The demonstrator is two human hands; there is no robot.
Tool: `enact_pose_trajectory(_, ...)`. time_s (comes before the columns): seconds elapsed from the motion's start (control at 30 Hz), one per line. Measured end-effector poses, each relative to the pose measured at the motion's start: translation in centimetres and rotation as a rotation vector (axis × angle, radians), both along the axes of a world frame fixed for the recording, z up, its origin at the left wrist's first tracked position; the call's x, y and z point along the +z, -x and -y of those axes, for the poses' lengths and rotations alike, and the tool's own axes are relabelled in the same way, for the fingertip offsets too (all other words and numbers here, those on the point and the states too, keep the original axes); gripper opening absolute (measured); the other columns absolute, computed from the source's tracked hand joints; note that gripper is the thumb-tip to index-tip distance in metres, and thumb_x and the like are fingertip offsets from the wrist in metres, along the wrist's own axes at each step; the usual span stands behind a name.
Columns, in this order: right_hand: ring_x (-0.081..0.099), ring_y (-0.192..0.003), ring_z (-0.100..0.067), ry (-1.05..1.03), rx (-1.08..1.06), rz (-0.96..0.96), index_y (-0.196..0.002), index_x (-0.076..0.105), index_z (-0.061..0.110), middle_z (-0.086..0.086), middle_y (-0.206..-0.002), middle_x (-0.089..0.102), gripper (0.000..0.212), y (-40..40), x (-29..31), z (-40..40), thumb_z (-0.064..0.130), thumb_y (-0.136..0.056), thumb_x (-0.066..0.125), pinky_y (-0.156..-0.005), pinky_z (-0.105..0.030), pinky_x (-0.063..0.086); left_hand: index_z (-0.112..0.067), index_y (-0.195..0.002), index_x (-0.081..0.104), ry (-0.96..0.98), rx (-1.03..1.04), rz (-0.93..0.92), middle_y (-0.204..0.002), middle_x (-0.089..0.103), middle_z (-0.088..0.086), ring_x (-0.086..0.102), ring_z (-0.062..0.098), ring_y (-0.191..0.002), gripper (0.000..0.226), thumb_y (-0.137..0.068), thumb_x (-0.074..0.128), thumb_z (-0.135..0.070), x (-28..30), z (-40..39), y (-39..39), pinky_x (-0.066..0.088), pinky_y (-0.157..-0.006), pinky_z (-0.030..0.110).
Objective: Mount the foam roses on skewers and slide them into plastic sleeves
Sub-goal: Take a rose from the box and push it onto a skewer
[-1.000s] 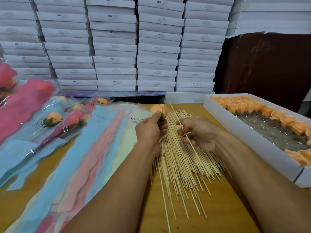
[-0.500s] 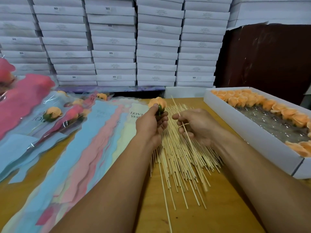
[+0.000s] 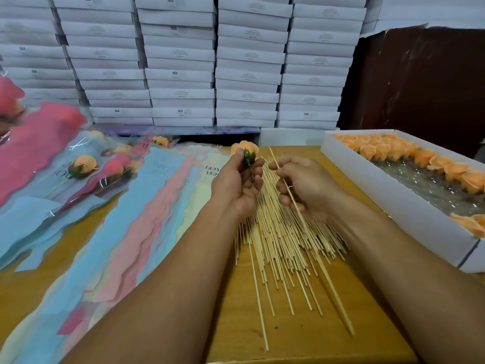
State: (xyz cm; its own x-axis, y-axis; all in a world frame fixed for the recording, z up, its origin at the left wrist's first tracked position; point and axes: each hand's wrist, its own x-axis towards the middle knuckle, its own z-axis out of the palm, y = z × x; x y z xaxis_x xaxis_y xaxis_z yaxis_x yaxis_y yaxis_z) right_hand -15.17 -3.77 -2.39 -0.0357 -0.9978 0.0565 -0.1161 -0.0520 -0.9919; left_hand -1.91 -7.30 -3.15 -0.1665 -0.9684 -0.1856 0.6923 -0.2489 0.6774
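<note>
My left hand (image 3: 240,182) grips an orange foam rose (image 3: 242,147) by its green base, held over the far end of the skewer pile (image 3: 278,245). My right hand (image 3: 307,187) pinches one bamboo skewer (image 3: 322,269), which runs from beside the rose down toward me, lifted above the pile. The skewer's far tip is a short way right of the rose and not touching it. Pastel plastic sleeves (image 3: 147,206) lie fanned on the table's left half.
A white tray (image 3: 399,203) at the right holds rows of orange roses (image 3: 393,148). Finished sleeved roses (image 3: 84,166) lie at the far left. Stacked white boxes (image 3: 183,61) form a wall behind the wooden table (image 3: 288,337).
My right hand has pulled one skewer out of the pile and raised it, its near end now reaching further toward me. My left hand has turned the rose so the green base shows.
</note>
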Motion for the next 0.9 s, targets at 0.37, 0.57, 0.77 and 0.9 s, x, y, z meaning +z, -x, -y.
enact_pose_trajectory(0.37, 0.051, -0.038, -0.015, 0.077, 0.166, -0.102, -0.093, 0.071, 0.008, -0.003, -0.054, 0.055, 0.017, -0.9, -0.5, -0.6, 0.018, -0.101, 0.058, -0.034, -0.021, 0.033, -0.006, -0.104, 0.067, 0.010, -0.002, -0.054, -0.075, 0.072, 0.009, 0.060, 0.010, -0.057, 0.027, -0.098, 0.062, -0.031, 0.1, 0.2, -0.1, 0.045, -0.058, 0.020)
enact_pose_trajectory(0.57, 0.053, -0.039, -0.019, 0.160, 0.196, -0.124, -0.097, 0.073, 0.013, -0.004, -0.055, 0.057, 0.019, -1.0, -0.9, -0.6, 0.014, -0.102, 0.054, -0.035, -0.024, 0.038, -0.004, -0.104, 0.066, 0.005, 0.031, -0.075, -0.071, 0.072, 0.009, 0.060, 0.012, -0.062, 0.027, -0.098, 0.061, -0.030, 0.2, 0.2, -0.1, 0.047, -0.069, 0.024)
enact_pose_trajectory(0.77, 0.054, -0.040, -0.019, 0.180, 0.209, -0.122, -0.100, 0.074, 0.015, -0.005, -0.056, 0.058, 0.019, -0.9, -0.9, -0.6, 0.015, -0.101, 0.055, -0.035, -0.024, 0.039, -0.003, -0.107, 0.065, 0.001, 0.051, -0.068, -0.073, 0.071, 0.010, 0.061, 0.011, -0.059, 0.028, -0.098, 0.061, -0.029, 0.3, 0.2, 0.0, 0.048, -0.066, 0.022)
enact_pose_trajectory(0.9, 0.054, -0.040, -0.019, 0.181, 0.219, -0.116, -0.102, 0.075, 0.015, -0.005, -0.056, 0.058, 0.021, -0.9, -0.8, -0.7, 0.013, -0.102, 0.053, -0.035, -0.023, 0.038, -0.003, -0.108, 0.065, 0.004, 0.066, -0.055, -0.078, 0.069, 0.011, 0.060, 0.014, -0.065, 0.029, -0.099, 0.061, -0.030, 0.3, 0.2, 0.0, 0.049, -0.068, 0.023)
